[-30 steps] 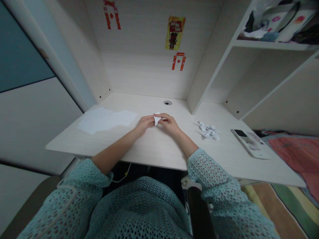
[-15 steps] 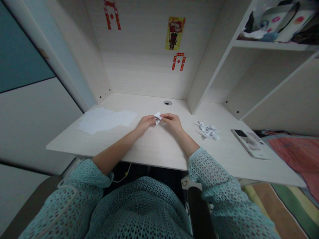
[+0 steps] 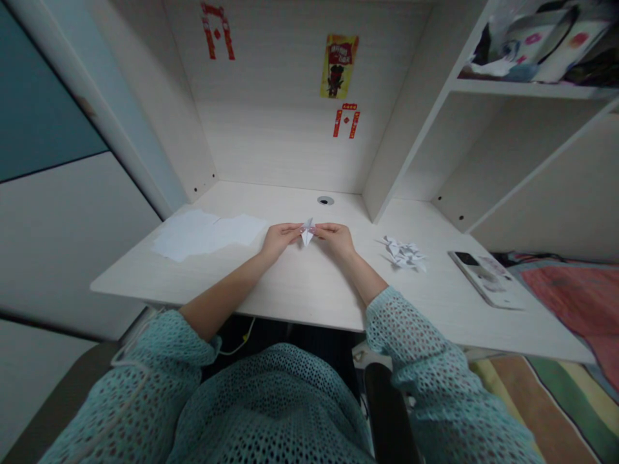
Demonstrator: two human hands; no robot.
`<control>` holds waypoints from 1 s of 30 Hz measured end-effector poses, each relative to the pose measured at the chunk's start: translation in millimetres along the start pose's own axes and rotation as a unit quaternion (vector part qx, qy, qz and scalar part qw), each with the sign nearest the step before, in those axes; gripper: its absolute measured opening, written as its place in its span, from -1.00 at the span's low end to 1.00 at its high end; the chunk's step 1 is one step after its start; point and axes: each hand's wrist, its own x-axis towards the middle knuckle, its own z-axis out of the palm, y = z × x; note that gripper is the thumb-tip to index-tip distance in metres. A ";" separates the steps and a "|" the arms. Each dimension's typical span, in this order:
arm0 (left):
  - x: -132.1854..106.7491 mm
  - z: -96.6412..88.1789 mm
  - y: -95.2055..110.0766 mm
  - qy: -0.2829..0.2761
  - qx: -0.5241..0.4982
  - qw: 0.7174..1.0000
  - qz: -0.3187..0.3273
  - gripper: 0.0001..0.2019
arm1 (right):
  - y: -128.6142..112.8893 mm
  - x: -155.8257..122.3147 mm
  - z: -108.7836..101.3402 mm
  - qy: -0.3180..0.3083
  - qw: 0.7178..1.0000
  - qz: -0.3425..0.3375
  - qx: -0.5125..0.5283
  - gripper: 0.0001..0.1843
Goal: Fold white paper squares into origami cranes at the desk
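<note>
Since the earlier view, the small folded paper (image 3: 307, 232) has narrowed from a bunched shape into a slim point aimed toward the person, and the 2 hands now sit level on either side of it. The fingers of the left hand (image 3: 279, 240) and the right hand (image 3: 337, 240) are closed, pinching the paper between their tips, just above the white laminate desk (image 3: 222, 287). It already looks creased into several folds; how many remain cannot be told. Left of the fingers lie flat paper sheets (image 3: 203, 233); right of them sit a heap of folded paper scraps (image 3: 403, 253), then a smartphone (image 3: 483, 279).
</note>
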 end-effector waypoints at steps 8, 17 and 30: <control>-1.2 -0.4 -2.7 -0.011 -0.013 0.999 -0.044 -0.59 | 2.9 -2.1 4.5 0.021 0.999 -0.001 0.037 -0.66; -3.9 -0.5 1.4 -0.049 -0.011 0.996 -0.071 -0.63 | -0.3 -2.0 1.9 0.000 0.998 -0.030 0.048 -0.64; -2.8 -0.8 -1.8 -0.066 -0.018 0.994 -0.082 -0.66 | 10.7 1.6 1.2 -0.022 0.980 -0.157 -0.120 -0.75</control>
